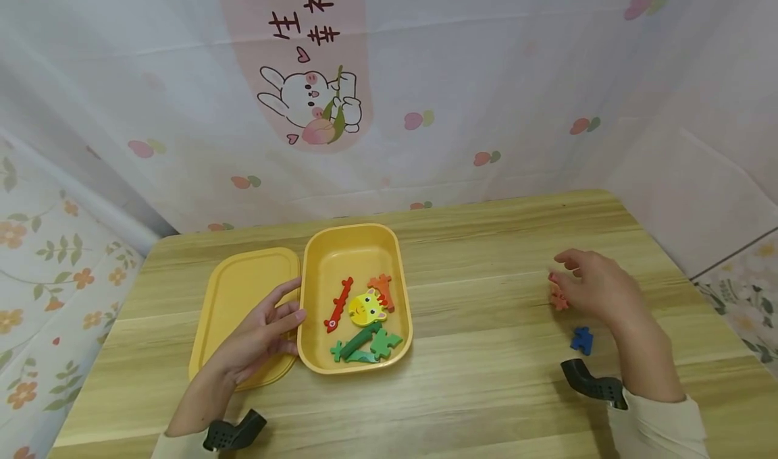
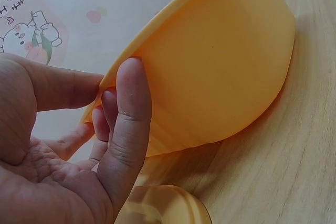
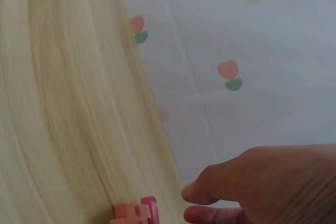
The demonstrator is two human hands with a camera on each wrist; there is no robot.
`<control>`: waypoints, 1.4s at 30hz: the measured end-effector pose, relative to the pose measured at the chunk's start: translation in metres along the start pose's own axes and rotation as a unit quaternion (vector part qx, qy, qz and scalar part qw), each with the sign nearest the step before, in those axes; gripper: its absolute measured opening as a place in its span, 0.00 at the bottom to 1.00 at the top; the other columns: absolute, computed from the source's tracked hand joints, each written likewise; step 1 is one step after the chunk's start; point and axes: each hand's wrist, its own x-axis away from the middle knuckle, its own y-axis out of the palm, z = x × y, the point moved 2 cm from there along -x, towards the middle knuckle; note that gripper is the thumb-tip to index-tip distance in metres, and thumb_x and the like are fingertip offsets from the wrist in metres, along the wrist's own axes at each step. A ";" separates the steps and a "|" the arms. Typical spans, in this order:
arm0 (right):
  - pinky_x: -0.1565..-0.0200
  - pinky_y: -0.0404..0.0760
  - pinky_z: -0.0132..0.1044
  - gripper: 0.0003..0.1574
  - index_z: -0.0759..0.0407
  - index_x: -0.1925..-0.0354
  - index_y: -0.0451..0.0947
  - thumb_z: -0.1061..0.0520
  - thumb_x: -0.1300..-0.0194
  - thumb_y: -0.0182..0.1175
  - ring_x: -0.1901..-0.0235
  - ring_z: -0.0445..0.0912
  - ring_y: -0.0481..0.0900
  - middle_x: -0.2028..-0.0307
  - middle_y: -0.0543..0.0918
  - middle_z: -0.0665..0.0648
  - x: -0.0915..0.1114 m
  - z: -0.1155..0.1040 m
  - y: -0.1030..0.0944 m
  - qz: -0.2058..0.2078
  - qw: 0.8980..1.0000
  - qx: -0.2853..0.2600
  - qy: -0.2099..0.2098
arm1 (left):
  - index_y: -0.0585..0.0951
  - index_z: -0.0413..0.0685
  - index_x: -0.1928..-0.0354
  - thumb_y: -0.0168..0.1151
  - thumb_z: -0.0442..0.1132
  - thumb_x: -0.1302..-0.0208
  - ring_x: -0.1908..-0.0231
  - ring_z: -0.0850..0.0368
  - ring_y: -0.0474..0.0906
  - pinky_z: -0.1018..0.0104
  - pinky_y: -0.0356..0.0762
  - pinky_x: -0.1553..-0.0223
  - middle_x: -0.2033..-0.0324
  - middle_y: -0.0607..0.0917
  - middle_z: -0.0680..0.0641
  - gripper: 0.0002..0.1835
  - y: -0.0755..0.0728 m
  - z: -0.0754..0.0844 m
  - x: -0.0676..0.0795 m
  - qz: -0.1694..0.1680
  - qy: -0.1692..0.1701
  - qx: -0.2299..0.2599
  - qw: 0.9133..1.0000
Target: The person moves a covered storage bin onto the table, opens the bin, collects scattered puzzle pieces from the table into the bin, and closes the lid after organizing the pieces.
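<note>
My left hand [image 1: 267, 331] holds the left edge of a yellow plastic box [image 1: 349, 237]; in the left wrist view the thumb meets the rim and the fingers lie against the outer wall. Inside lie a red wooden piece [image 1: 338, 305], a yellow giraffe-head piece [image 1: 365, 308], an orange piece [image 1: 381, 289] and several green pieces [image 1: 383, 343]. On the right, my right hand [image 1: 592, 287] hovers, fingers loosely bent, by a small orange-and-pink piece [image 1: 558, 299]. In the right wrist view a gap separates the fingertips from that piece [image 3: 131, 214].
A yellow lid [image 1: 243, 290] lies left of the box, partly beneath the left hand. Nearer than the orange-and-pink piece lies a blue puzzle-shaped piece [image 1: 582, 340]. The wooden table [image 1: 474, 297] ends at a printed white cloth [image 1: 450, 94] behind.
</note>
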 end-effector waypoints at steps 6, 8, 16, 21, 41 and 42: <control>0.53 0.83 0.66 0.30 0.72 0.35 0.74 0.51 0.23 0.58 0.45 0.75 0.81 0.41 0.79 0.82 -0.002 0.006 0.003 0.002 1.000 0.006 -0.006 | 0.46 0.53 0.15 0.57 0.41 0.19 0.55 0.62 0.83 0.65 0.90 0.62 0.55 0.76 0.54 0.41 0.000 0.000 0.000 -0.001 0.000 -0.003 1.000; 0.54 0.83 0.65 0.29 0.73 0.36 0.74 0.54 0.26 0.59 0.47 0.75 0.82 0.43 0.80 0.82 -0.002 0.009 0.004 0.000 1.000 0.011 -0.012 | 0.46 0.53 0.15 0.57 0.41 0.19 0.55 0.62 0.83 0.65 0.90 0.62 0.55 0.76 0.54 0.41 0.000 0.000 0.000 -0.001 -0.001 -0.004 1.000; 0.55 0.83 0.64 0.33 0.72 0.40 0.76 0.63 0.46 0.63 0.52 0.68 0.84 0.48 0.84 0.78 -0.007 0.017 0.011 -0.015 1.000 -0.001 -0.028 | 0.47 0.54 0.15 0.57 0.41 0.19 0.55 0.61 0.83 0.66 0.90 0.62 0.55 0.76 0.54 0.41 0.000 0.001 0.001 0.008 -0.006 -0.007 1.000; 0.55 0.83 0.62 0.30 0.71 0.43 0.78 0.63 0.45 0.64 0.54 0.65 0.85 0.50 0.86 0.76 -0.007 0.019 0.011 -0.012 1.000 0.001 -0.029 | 0.47 0.54 0.15 0.58 0.41 0.19 0.55 0.62 0.82 0.66 0.89 0.62 0.55 0.75 0.55 0.41 0.000 0.000 0.001 0.011 -0.008 -0.004 1.000; 0.63 0.81 0.56 0.20 0.68 0.45 0.81 0.62 0.34 0.62 0.56 0.65 0.84 0.52 0.86 0.73 -0.005 0.023 0.014 0.011 1.000 0.010 0.020 | 0.47 0.54 0.15 0.58 0.41 0.19 0.54 0.62 0.81 0.65 0.89 0.61 0.56 0.74 0.55 0.41 0.000 0.000 0.001 0.010 -0.007 -0.009 1.000; 0.63 0.81 0.56 0.20 0.67 0.45 0.81 0.62 0.34 0.61 0.56 0.65 0.84 0.52 0.86 0.73 -0.005 0.022 0.014 0.013 1.000 0.011 0.020 | 0.47 0.54 0.15 0.58 0.41 0.19 0.55 0.62 0.81 0.65 0.89 0.61 0.56 0.74 0.55 0.41 0.000 0.000 0.000 0.010 -0.007 -0.009 1.000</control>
